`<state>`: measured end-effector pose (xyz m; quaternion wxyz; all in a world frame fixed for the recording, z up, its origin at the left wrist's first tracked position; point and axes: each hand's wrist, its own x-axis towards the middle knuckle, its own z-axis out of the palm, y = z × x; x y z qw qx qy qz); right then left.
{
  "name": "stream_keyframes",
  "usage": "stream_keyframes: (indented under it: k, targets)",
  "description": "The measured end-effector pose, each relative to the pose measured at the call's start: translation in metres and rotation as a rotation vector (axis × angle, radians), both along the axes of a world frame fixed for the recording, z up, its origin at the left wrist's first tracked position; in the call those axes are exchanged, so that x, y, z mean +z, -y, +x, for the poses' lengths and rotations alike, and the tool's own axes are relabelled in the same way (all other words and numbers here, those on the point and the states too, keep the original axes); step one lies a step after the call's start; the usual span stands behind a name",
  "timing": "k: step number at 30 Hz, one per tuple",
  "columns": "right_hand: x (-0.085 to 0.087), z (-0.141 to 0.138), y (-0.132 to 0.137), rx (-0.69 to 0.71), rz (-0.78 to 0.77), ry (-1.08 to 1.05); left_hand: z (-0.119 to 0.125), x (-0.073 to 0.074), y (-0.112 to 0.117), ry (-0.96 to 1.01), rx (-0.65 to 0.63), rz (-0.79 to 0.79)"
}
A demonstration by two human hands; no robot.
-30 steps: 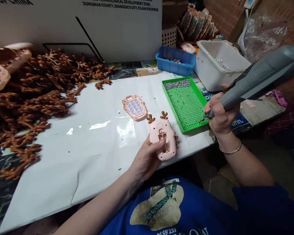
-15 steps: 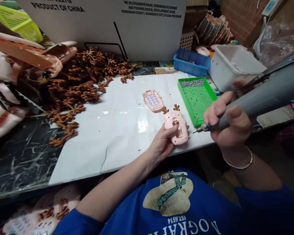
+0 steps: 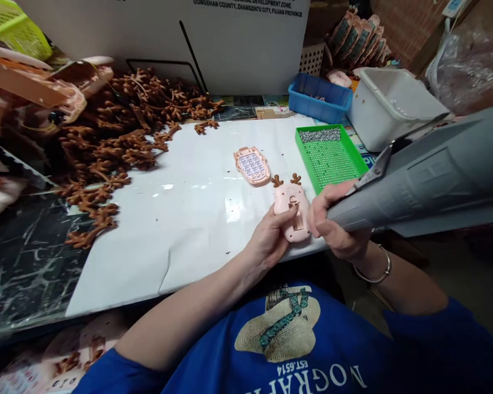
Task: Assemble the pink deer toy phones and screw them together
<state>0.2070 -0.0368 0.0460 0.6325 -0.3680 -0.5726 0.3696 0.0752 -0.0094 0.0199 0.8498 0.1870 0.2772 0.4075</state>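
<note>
My left hand (image 3: pixel 271 235) grips a pink toy phone (image 3: pixel 285 198) with two brown antlers, its back and open battery slot facing up, thumb across the slot. Around a grey electric screwdriver (image 3: pixel 427 175) my right hand (image 3: pixel 337 224) is closed, right beside the toy's right edge. The tool's tip is hidden behind the fingers, so whether it touches the toy cannot be seen. Just beyond the toy lies a pink keypad shell (image 3: pixel 252 165) on the white sheet. A green tray (image 3: pixel 306 158) holding many small screws sits behind my right hand.
Brown antler pieces (image 3: pixel 107 148) are heaped at the left, with pink shells (image 3: pixel 78 98) beside them. A blue bin (image 3: pixel 320 104) and a white tub (image 3: pixel 378 115) stand at the back right. A large printed carton (image 3: pixel 238 60) walls off the rear. More pink toys (image 3: pixel 61 355) lie below the table edge.
My right hand has brought the screwdriver left, up against the toy phone; its bit, visible before, is now hidden. My left hand keeps its hold on the toy. The view has shifted slightly.
</note>
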Motion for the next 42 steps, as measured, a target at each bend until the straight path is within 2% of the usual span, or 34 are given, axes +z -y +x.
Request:
stream_keyframes:
  k: [4, 7, 9, 11, 13, 16, 18, 21, 26, 31, 34, 37, 40, 42]
  targets:
    - [0.002, -0.001, -0.005, 0.075, 0.059, -0.075, 0.001, 0.002, -0.001, -0.030, -0.015, -0.011]
    - [0.013, 0.004, -0.009, 0.125, 0.049, -0.194, -0.001, 0.002, 0.000, -0.033, -0.038, -0.002]
    - [0.023, 0.014, -0.010, 0.112, 0.075, -0.209, -0.002, 0.003, 0.001, -0.039, -0.049, 0.012]
    - [0.032, 0.031, -0.013, -0.012, 0.153, -0.174, -0.004, 0.004, 0.001, -0.052, -0.066, 0.014]
    - [0.036, 0.052, -0.019, -0.228, 0.220, -0.098, -0.006, 0.005, 0.002, -0.056, -0.091, 0.001]
    - [0.029, 0.085, -0.033, -0.526, 0.238, 0.015, -0.006, 0.006, 0.002, -0.056, -0.104, -0.017]
    - [0.018, 0.101, -0.043, -0.600, 0.236, 0.051, -0.006, 0.006, 0.002, -0.059, -0.101, -0.026]
    - [0.004, 0.111, -0.050, -0.610, 0.239, 0.069, -0.005, 0.007, 0.002, -0.059, -0.099, -0.033]
    - [-0.003, 0.106, -0.048, -0.602, 0.180, 0.067, -0.006, 0.007, 0.002, -0.063, -0.102, -0.028]
    - [-0.001, 0.108, -0.048, -0.605, 0.180, 0.053, -0.005, 0.007, 0.001, -0.058, -0.096, -0.011]
    - [0.012, 0.103, -0.048, -0.617, 0.207, 0.053, -0.004, 0.007, 0.001, -0.039, -0.084, -0.014]
    - [0.035, 0.083, -0.042, -0.561, 0.277, -0.026, -0.002, 0.005, 0.002, -0.012, -0.068, -0.018]
    - [0.054, 0.047, -0.028, -0.393, 0.293, -0.145, 0.000, 0.003, 0.003, 0.001, -0.056, -0.013]
    - [0.059, 0.022, -0.014, -0.253, 0.250, -0.215, 0.001, 0.001, 0.003, 0.013, -0.036, -0.009]
